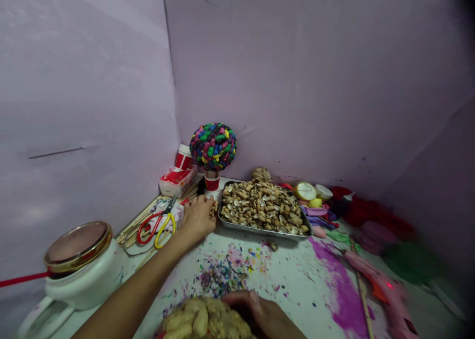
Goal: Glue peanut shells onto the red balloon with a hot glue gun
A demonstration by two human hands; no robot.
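At the lower edge, a ball covered in peanut shells (206,319) is partly cut off by the frame. My right hand (265,312) is cupped round its right side. My left hand (200,216) reaches far out, just left of the metal tray (267,234) heaped with peanut shells (263,208). Its fingers curl downward beside a few tan shell pieces; what they grip is hidden. Just behind that hand stands a ball of painted peanut shells (213,146) on a red paper cup (212,182).
Red-and-yellow-handled scissors (163,222) lie left on wooden sticks. A white mug (83,279) with a gold-rimmed lid stands front left. A pink glue gun (382,284), its red light lit, lies right. Paint jars (305,191) and balloons line the back right; coloured specks cover the table.
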